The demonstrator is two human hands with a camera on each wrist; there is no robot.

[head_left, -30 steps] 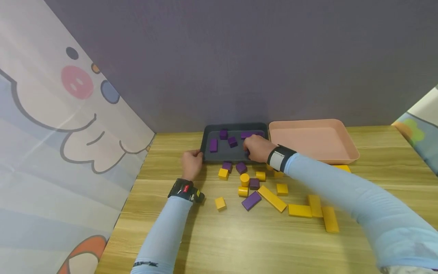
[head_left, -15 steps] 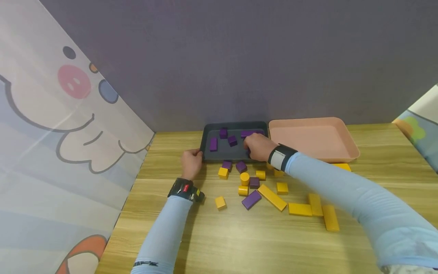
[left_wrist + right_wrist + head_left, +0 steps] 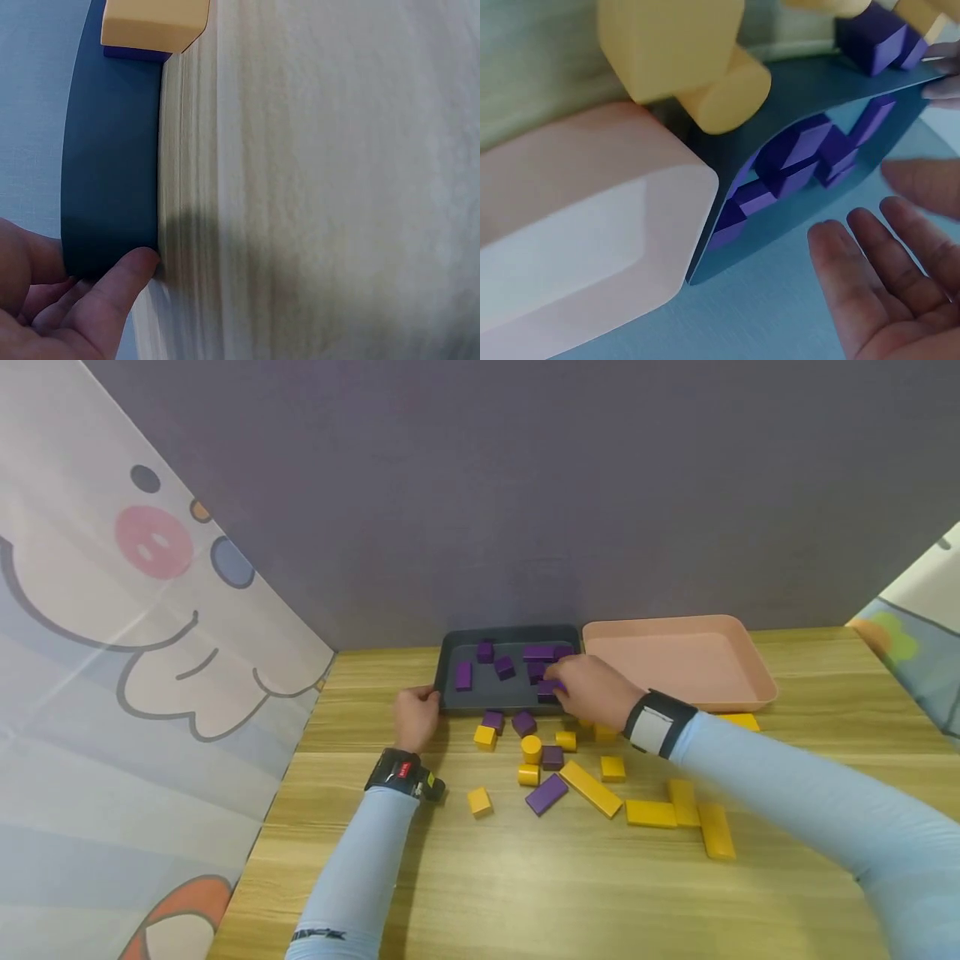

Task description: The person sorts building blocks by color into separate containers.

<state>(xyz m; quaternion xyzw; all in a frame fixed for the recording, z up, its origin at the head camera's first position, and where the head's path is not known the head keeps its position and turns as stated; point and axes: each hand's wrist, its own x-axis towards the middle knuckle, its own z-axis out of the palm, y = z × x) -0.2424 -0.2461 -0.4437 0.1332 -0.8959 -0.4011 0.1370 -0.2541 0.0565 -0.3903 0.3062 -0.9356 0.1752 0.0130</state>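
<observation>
My left hand (image 3: 415,718) is at the left end of a dark blue-grey tray (image 3: 483,699). In the left wrist view its thumb (image 3: 124,277) lies against the tray's outer wall, with the other fingers around the corner, gripping it. Several purple blocks (image 3: 463,677) lie inside that tray. Over the tray's right part is my right hand (image 3: 600,689), beside a purple block (image 3: 549,692). The right wrist view shows its fingers (image 3: 840,259) parted and holding nothing.
A pink tray (image 3: 660,660) adjoins the dark tray on the right. In front lie yellow cubes (image 3: 480,802), yellow cylinders (image 3: 531,749), long yellow blocks (image 3: 591,789) and several purple blocks (image 3: 546,794). A grey wall (image 3: 510,493) stands behind the trays.
My right hand has let go of a purple block in the dark tray and drawn back slightly to the right, exposing blocks beneath it. The left hand keeps its place on the tray.
</observation>
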